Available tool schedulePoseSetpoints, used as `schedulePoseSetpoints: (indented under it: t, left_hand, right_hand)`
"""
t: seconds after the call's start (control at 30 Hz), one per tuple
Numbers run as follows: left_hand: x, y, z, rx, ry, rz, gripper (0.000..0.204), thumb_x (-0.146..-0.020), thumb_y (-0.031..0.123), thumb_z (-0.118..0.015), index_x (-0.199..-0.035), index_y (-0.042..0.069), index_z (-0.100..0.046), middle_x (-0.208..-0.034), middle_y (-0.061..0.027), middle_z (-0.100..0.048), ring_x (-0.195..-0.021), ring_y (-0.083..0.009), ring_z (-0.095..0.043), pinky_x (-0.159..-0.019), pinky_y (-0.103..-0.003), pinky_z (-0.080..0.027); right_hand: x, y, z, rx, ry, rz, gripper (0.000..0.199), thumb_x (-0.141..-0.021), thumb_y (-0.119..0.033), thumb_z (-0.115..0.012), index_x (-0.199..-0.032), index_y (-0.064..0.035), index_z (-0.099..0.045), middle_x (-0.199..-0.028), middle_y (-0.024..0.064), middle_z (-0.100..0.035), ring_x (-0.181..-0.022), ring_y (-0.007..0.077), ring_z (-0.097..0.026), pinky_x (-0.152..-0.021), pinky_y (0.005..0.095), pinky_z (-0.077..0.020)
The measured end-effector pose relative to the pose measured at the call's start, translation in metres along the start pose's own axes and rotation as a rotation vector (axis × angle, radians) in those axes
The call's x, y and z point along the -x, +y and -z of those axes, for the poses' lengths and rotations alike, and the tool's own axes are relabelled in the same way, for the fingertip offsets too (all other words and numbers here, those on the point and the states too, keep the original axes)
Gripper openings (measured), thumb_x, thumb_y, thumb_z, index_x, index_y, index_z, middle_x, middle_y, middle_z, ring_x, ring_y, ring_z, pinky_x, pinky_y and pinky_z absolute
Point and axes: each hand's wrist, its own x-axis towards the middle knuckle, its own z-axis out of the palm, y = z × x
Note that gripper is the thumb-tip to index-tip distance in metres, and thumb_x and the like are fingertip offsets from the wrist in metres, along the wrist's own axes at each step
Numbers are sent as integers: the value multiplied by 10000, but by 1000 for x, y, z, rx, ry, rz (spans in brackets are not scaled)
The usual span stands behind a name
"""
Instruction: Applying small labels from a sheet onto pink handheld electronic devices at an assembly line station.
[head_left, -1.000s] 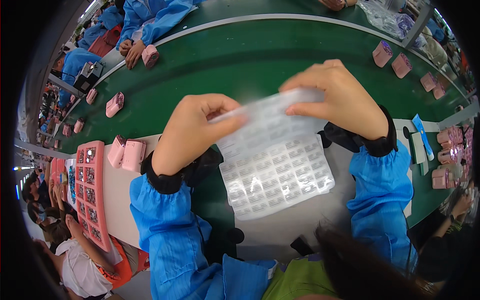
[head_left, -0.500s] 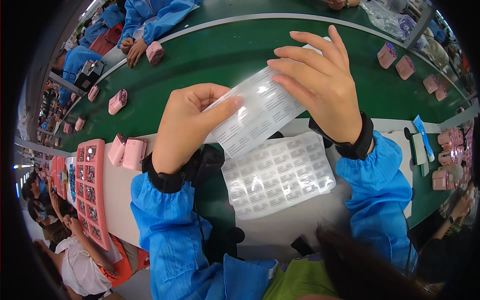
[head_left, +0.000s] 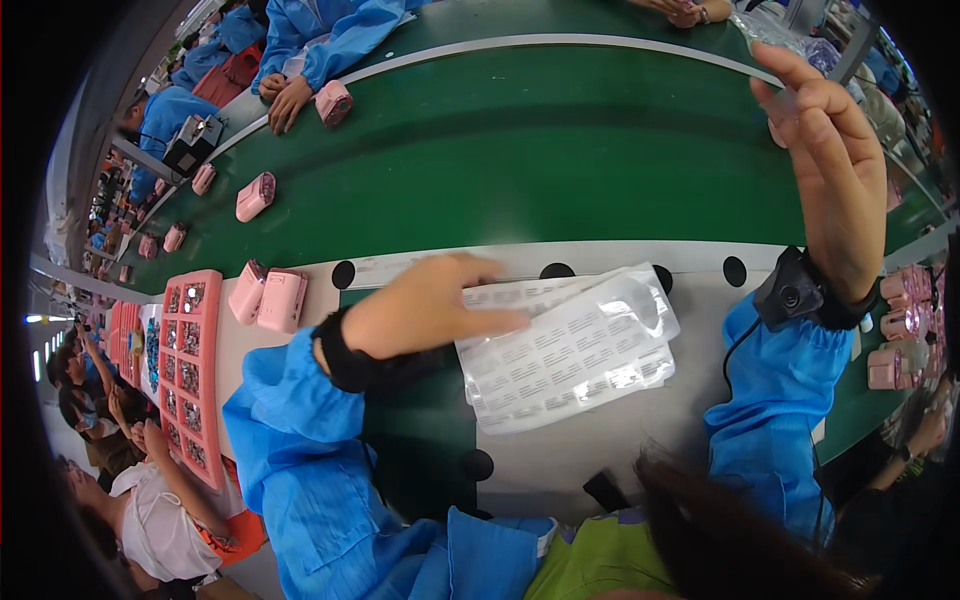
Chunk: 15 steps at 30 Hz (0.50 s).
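Note:
My left hand [head_left: 425, 305], slightly blurred, is at the left edge of the printed label sheets [head_left: 575, 345], its thumb and forefinger apart. The top sheet lies askew over the others on the grey work surface, its glossy face carrying rows of small printed labels. Raised at the far right, over the green belt, is my right hand [head_left: 838, 160]. Its thumb and fingers are closed on a small translucent label [head_left: 786, 103].
Pink devices [head_left: 256, 196] stand on the green conveyor belt [head_left: 520, 130]; two more [head_left: 283, 300] sit left of me. A pink compartment tray [head_left: 190, 375] holds small parts. More pink devices [head_left: 886, 368] are stacked at right. Across the belt, a co-worker's hands [head_left: 288, 100] rest near another device.
The sheet that both hands held up now lies on the stack. My right hand has moved right and up with a small label; my left hand has come down toward the sheets.

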Motion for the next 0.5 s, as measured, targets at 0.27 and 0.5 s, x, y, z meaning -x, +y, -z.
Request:
schedulePoseSetpoints:
  t: [0.27,0.5]
  left_hand:
    - [-101,-130,114,-549,571,525,554,-698,437,-628,-1122,98,-516,-1116,-130,-497,-1052,-288,-455,-849,-382,-393]
    - [-165,-280,159,-967,919,623,711,-599,386,-733,-1202,273,-375,-1293,-116,-308,-1146,-365,-334,-852,-472,-385]
  right_hand:
    - [-5,7,-14,39,22,9,102,-852,-123,-463,-905,-54,-517,-1178,148,-470,-1099,182,-431,-956,321,-303]
    - [-1,-1,-16,63,99,-29,109,-859,-123,-452,-915,-51,-511,-1161,141,-482,-1061,164,-450,-930,300,-321]
